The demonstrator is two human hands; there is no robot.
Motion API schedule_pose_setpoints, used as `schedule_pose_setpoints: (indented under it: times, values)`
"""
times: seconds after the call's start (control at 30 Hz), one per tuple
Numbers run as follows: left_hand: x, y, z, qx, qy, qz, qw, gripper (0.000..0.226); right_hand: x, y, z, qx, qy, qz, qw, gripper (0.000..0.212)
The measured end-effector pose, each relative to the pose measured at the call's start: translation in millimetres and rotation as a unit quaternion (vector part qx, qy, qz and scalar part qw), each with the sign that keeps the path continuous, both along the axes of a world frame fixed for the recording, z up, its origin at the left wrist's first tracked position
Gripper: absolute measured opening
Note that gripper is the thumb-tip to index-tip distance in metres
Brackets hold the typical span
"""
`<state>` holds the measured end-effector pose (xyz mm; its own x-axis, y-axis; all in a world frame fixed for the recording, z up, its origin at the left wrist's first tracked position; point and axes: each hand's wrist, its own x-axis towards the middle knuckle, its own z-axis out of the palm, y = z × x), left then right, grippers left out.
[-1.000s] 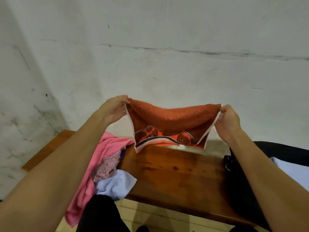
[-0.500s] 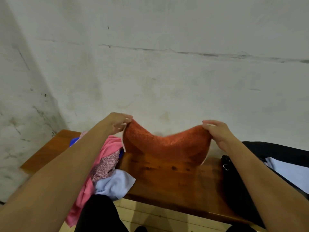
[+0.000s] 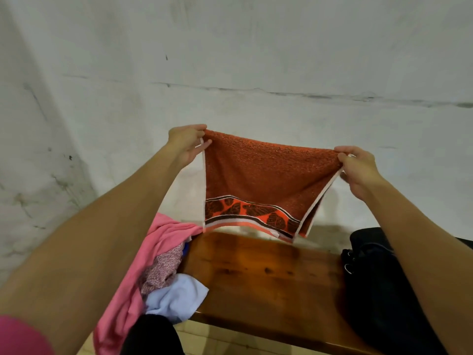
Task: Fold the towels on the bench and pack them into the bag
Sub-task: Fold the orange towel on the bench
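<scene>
We pinch the orange towel (image 3: 258,180) by its top corners, left hand (image 3: 188,144) and right hand (image 3: 358,167), its long axis hanging crosswise above the worktop (image 3: 268,278).

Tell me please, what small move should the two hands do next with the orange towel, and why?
Probably lower the orange towel onto the bare middle of the bench and fold it again. The left hand and right hand pinch its top corners, and it hangs doubled in the air above the wood, still wide. The black bag waits on the right.
</scene>
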<state>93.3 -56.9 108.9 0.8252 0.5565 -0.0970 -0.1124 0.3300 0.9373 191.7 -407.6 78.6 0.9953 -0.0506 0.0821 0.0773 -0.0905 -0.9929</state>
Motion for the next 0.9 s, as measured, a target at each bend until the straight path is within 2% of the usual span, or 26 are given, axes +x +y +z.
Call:
schedule_pose_setpoints:
  times: [0.13, 0.23, 0.33, 0.47, 0.53, 0.63, 0.77, 0.83, 0.9]
  values:
    - [5.9, 2.5, -10.2, -0.024, 0.055, -0.022, 0.998, 0.007, -3.0, 4.6, 2.1, 0.032, 0.043, 0.007, 0.999, 0.029]
    - [5.4, 4.1, -24.4, 0.046, 0.169, -0.082, 0.981, 0.017, -3.5, 6.5, -0.9, 0.016, 0.057, 0.015, 0.998, 0.028]
    - [2.0, 6.2, -34.3, 0.062, 0.208, -0.124, 0.968, 0.024, -1.9, 6.4, -6.7, 0.026, 0.067, 0.026, 0.997, 0.021]
    - [6.3, 10.6, -39.6, 0.013, 0.178, -0.110, 0.978, 0.029, 1.5, 6.7, -13.7, 0.028, 0.090, 0.026, 0.995, 0.011]
    - [11.2, 10.1, -40.2, -0.032, 0.149, -0.062, 0.986, 0.026, 5.1, 6.4, -15.6, 0.029, 0.096, 0.016, 0.995, 0.015]
    - [15.2, 8.1, -35.6, -0.069, 0.093, 0.012, 0.993, 0.017, 9.3, 6.4, -13.7, 0.034, 0.079, -0.006, 0.996, 0.015]
    - [9.2, 0.8, -26.1, -0.080, 0.027, 0.021, 0.996, 0.013, 10.6, 5.4, -7.8, 0.067, 0.047, -0.027, 0.996, 0.013]
    - [0.0, 0.1, -25.1, -0.068, 0.029, 0.003, 0.997, 0.012, 7.6, 2.4, -11.7, 0.021, 0.065, -0.001, 0.998, 0.010]
    - [-16.1, 5.4, -33.1, -0.043, 0.081, -0.048, 0.995, 0.022, 1.9, -7.5, -24.0, -0.128, 0.113, 0.079, 0.982, 0.005]
